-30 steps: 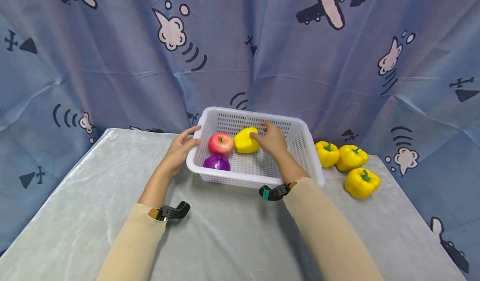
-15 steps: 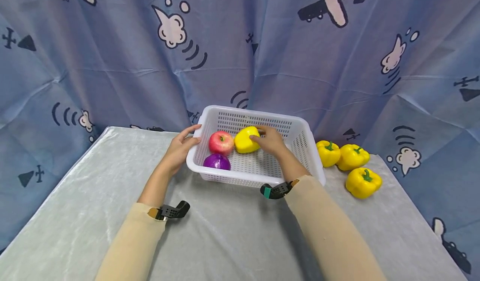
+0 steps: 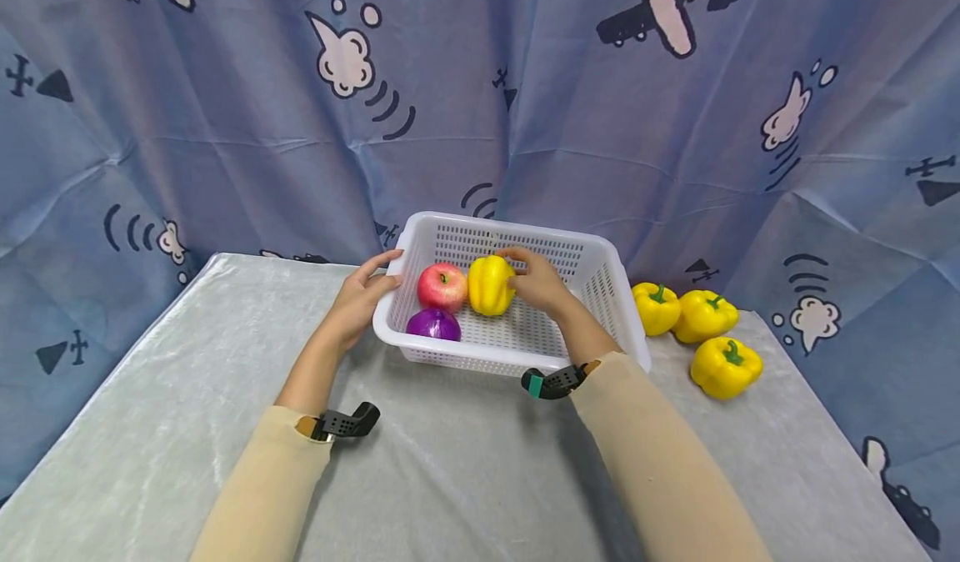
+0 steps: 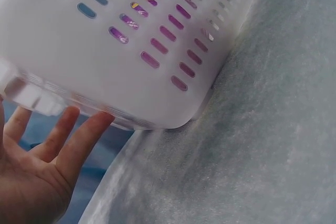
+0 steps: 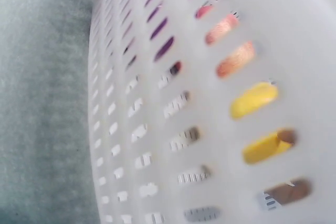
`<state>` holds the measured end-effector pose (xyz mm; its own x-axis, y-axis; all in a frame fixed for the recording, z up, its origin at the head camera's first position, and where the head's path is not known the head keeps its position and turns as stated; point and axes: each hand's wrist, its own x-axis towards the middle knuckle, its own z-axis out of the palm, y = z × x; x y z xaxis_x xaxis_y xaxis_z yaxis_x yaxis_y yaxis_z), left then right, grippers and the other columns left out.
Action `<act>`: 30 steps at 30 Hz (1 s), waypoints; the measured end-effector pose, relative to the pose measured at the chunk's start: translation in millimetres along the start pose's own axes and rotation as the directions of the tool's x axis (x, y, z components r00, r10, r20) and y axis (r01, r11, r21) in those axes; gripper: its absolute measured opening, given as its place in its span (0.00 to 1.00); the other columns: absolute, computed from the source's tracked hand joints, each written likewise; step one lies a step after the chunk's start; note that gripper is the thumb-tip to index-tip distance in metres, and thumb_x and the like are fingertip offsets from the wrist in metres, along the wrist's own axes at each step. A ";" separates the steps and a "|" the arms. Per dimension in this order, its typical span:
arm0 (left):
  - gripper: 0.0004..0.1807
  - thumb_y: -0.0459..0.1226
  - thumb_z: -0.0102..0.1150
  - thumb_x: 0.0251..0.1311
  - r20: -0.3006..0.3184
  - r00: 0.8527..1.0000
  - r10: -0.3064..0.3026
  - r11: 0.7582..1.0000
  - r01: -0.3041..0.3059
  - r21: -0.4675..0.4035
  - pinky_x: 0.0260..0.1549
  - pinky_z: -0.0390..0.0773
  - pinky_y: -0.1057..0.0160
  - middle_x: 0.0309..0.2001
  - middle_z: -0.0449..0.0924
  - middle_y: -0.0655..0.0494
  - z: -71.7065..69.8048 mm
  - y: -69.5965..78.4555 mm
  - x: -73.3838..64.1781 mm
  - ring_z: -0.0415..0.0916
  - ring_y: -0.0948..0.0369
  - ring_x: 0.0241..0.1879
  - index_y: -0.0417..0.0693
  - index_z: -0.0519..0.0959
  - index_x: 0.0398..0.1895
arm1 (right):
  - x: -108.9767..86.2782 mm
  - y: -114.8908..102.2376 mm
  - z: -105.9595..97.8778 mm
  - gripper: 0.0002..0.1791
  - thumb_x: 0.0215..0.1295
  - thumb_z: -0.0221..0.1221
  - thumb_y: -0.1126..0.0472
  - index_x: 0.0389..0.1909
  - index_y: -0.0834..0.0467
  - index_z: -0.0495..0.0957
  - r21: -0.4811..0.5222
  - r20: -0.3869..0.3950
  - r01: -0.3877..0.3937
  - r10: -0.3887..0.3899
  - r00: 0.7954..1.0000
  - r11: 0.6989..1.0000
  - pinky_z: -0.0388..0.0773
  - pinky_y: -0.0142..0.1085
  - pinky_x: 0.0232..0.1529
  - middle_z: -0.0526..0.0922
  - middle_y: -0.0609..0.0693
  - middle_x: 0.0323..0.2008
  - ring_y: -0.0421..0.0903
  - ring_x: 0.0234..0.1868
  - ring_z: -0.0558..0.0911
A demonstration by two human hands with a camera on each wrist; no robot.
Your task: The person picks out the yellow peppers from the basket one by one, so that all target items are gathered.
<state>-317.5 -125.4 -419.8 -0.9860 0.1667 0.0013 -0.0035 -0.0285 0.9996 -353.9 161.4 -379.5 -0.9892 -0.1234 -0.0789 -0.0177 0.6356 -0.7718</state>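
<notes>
A white plastic basket (image 3: 510,358) with slotted walls stands on the table. Inside, a red apple (image 3: 442,287) lies at the left, with a purple onion-like ball (image 3: 433,325) in front of it. Beside the apple is a yellow bell pepper (image 3: 491,287). My right hand (image 3: 538,282) reaches into the basket and holds this pepper by its right side, thumb in front and fingers behind. My left hand (image 3: 358,302) grips the basket's left rim; in the left wrist view its fingertips (image 4: 100,121) sit under the rim. Through the slots in the right wrist view, the yellow pepper (image 5: 254,100) shows.
Three more yellow bell peppers lie right of the basket: one pepper (image 3: 656,308) close to its wall, another pepper (image 3: 705,316) beside that, and a nearer pepper (image 3: 725,368). A blue curtain (image 3: 255,128) with airplane prints hangs behind the grey cloth-covered table (image 3: 450,462).
The pepper in the basket has turned in my right hand from tilted to nearly upright. My right fingers have moved slightly left onto it. The left hand stays at the rim.
</notes>
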 end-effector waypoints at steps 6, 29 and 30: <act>0.30 0.38 0.51 0.73 0.004 1.000 0.003 1.000 -0.003 -0.003 0.43 0.83 0.65 0.67 0.72 0.32 0.1 0.9 0.2 0.79 0.54 0.52 0.55 0.62 0.77 | -1.0 -2.3 -0.1 0.15 0.76 0.44 0.61 0.56 0.58 0.75 0.073 -0.010 -0.001 0.002 1.000 0.997 0.79 0.52 0.61 0.75 0.58 0.63 0.56 0.61 0.75; 0.30 0.38 0.51 0.73 0.003 1.000 0.013 1.000 -0.013 -0.002 0.43 0.83 0.64 0.65 0.72 0.30 -0.8 -0.5 0.4 0.80 0.54 0.51 0.54 0.62 0.77 | -4.4 -3.1 1.4 0.33 0.60 0.69 0.56 0.67 0.55 0.75 -0.066 0.080 0.149 -0.144 0.986 0.987 0.73 0.51 0.68 0.74 0.55 0.70 0.58 0.66 0.74; 0.30 0.37 0.51 0.73 0.000 1.000 0.011 1.000 -0.011 -0.004 0.43 0.83 0.64 0.65 0.73 0.31 -0.9 -0.5 0.2 0.80 0.54 0.51 0.54 0.63 0.77 | -4.4 -3.6 1.5 0.33 0.60 0.69 0.56 0.67 0.55 0.75 -0.067 0.077 0.145 -0.140 0.987 0.987 0.73 0.51 0.68 0.75 0.55 0.69 0.57 0.65 0.74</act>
<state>-317.8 -126.3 -420.3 -0.9861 0.1660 0.0121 0.0064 -0.0344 0.9994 -349.2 158.6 -377.3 -0.9627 -0.2698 -0.0188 -0.1708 0.6605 -0.7311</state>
